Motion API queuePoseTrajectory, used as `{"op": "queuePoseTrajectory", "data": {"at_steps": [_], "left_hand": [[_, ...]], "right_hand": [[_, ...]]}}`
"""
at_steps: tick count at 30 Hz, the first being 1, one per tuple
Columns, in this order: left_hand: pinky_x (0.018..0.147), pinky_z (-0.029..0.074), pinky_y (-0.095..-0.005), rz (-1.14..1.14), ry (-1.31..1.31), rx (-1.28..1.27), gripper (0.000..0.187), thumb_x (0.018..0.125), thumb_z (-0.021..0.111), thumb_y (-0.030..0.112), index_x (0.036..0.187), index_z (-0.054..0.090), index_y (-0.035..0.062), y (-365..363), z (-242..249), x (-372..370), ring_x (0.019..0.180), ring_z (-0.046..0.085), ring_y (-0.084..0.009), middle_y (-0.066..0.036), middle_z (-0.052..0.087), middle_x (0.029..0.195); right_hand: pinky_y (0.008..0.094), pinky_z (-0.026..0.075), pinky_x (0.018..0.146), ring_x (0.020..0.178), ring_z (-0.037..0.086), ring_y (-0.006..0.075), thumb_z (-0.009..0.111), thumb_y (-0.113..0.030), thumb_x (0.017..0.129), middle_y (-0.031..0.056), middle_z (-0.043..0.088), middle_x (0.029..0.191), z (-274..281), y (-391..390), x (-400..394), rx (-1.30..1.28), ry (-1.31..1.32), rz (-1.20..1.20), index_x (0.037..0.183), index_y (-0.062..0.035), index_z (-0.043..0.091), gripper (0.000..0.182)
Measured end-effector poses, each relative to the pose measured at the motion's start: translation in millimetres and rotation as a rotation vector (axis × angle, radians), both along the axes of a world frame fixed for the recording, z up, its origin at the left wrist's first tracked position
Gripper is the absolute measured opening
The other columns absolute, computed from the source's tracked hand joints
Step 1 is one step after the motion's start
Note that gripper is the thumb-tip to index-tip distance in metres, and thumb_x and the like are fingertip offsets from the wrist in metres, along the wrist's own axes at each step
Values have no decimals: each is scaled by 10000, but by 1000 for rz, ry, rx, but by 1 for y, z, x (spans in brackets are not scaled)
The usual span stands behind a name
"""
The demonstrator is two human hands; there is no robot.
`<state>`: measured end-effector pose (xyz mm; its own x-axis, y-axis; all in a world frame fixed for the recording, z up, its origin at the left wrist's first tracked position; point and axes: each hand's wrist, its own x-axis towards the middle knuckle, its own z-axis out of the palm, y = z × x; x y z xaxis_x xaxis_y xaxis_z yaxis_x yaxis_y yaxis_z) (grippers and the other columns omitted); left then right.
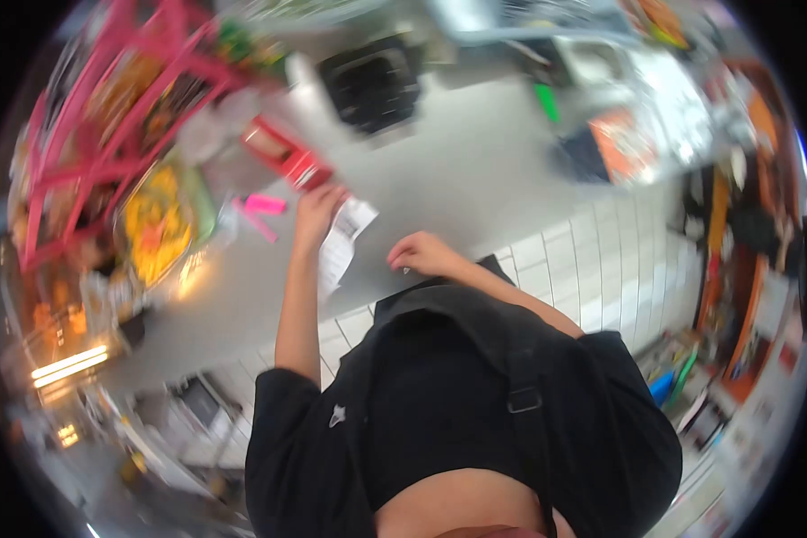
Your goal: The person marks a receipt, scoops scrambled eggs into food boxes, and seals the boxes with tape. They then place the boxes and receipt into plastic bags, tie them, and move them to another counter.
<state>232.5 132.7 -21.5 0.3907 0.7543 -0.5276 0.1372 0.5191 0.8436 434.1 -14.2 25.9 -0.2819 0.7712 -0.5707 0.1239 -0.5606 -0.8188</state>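
My left hand [319,213] is closed on a white printed paper slip [353,218], which hangs down along the wrist. Right at its fingertips lies the end of a red box [282,151] with a picture on it. Over the near side of the grey counter [457,193], my right hand [429,255] has its fingers curled together, with nothing showing in them. Bright pink clips or tags [262,206] lie left of my left hand.
A pink rack [94,112] and a tray of yellow food [155,221] stand at left. A black container [368,82] is at the back. Plastic-wrapped goods [659,117] and a green-handled tool [547,103] lie at right. White tiles [592,264] edge the counter's near side.
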Motion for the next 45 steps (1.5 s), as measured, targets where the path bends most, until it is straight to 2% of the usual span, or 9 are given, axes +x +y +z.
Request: {"op": "queuePoseTrajectory", "data": {"at_steps": [9, 12, 16, 20, 22, 25, 28, 36, 45], "left_hand": [[738, 409, -171, -203, -476, 75, 269, 915, 533, 222, 1078, 604, 20, -23, 143, 240, 822, 519, -36, -24, 612, 1079], [793, 437, -246, -326, -616, 150, 265, 886, 557, 192, 1054, 622, -2, -20, 140, 377, 879, 569, -97, -53, 630, 1037], [794, 464, -316, -704, -311, 26, 352, 820, 621, 181, 1099, 604, -33, 5, 47, 467, 896, 607, -160, -124, 636, 1054], [822, 474, -370, -440, 53, -8, 437, 765, 665, 147, 1168, 549, 25, -17, 70, 450, 1003, 582, -218, -134, 603, 1107], [801, 474, -323, -435, 93, 527, 375, 753, 665, 132, 1105, 586, 29, -18, 37, 424, 935, 599, -188, -109, 628, 1035], [791, 472, -285, -386, -150, 441, 271, 777, 651, 104, 1026, 605, 7, -36, 68, 351, 836, 608, -130, -71, 650, 921], [789, 472, -279, -404, -372, 253, 220, 861, 603, 136, 1048, 599, 19, -67, 49, 267, 850, 596, -118, -43, 636, 951], [709, 472, -262, 536, -400, -154, 265, 873, 547, 107, 1131, 533, 48, -53, 61, 62, 837, 586, -126, -33, 605, 946], [762, 456, -291, 531, -437, -71, 281, 892, 493, 108, 1163, 511, 37, -29, 71, 12, 923, 567, -126, -26, 591, 1046]], "right_hand": [[331, 475, 647, 708, 615, 209, 516, -63, 796, 48, 625, 795, 136, -69, 180, 80, -629, -551, 948, -76, 498, 153], [340, 466, 581, 673, 626, 213, 556, -68, 783, 54, 634, 810, 157, -91, 270, 336, -1168, -753, 913, -86, 458, 163], [343, 467, 616, 765, 626, 274, 629, -194, 777, 139, 645, 875, 69, -92, 368, 146, -1040, -748, 922, -66, 453, 261], [403, 472, 738, 897, 602, 364, 700, -377, 712, 214, 619, 987, -11, -104, 350, -50, -1115, -883, 1025, -12, 515, 515], [418, 474, 782, 954, 597, 352, 701, -450, 695, 239, 615, 983, -19, -116, 321, 69, -1074, -729, 1026, 9, 546, 586], [347, 489, 636, 689, 648, 208, 774, -446, 624, 165, 660, 762, 59, -109, 272, -348, -690, -134, 753, -6, 585, 496], [243, 460, 610, 636, 612, 121, 700, -263, 772, 90, 649, 709, 114, -74, 211, -17, -233, 130, 888, -12, 631, 285], [287, 470, 670, 728, 604, 179, 590, -176, 842, 95, 650, 893, 67, 135, 13, 759, -95, -152, 1044, -29, 587, 250], [254, 488, 632, 724, 622, 116, 620, -72, 744, 35, 632, 755, 38, 165, -36, 507, 83, -12, 893, -17, 614, 158]]}}
